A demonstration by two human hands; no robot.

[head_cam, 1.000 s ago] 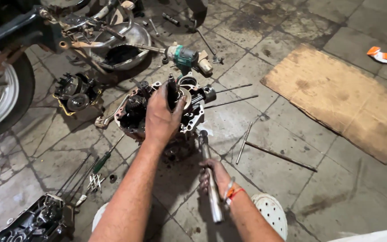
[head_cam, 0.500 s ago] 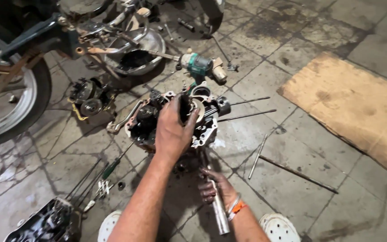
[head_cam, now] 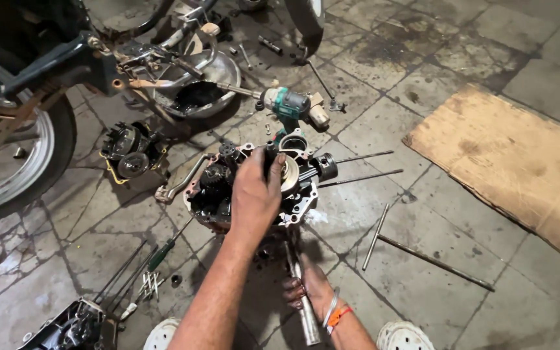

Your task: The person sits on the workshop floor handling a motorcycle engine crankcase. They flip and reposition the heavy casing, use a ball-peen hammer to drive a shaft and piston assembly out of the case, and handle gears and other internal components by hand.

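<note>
A greasy open engine case [head_cam: 221, 194] lies on the stone floor in front of me. My left hand [head_cam: 254, 194] rests on top of it, fingers curled over a round metal part [head_cam: 289, 174] near its middle. My right hand [head_cam: 306, 288] is closed around a long steel bar [head_cam: 303, 308] whose upper end reaches under the engine's near side. Two long studs [head_cam: 358, 178] stick out of the case to the right.
A teal power tool [head_cam: 290, 104] lies beyond the engine beside a metal bowl of dark oil [head_cam: 196, 97]. A motorcycle wheel [head_cam: 8, 162] stands at left, cardboard [head_cam: 513, 162] at right. Loose rods [head_cam: 435, 259], a screwdriver [head_cam: 163, 253] and another engine part [head_cam: 131, 152] lie around.
The view has shifted, so the engine sits lower and more central. My left hand stays on the engine top; my right hand still grips the bar beneath it.
</note>
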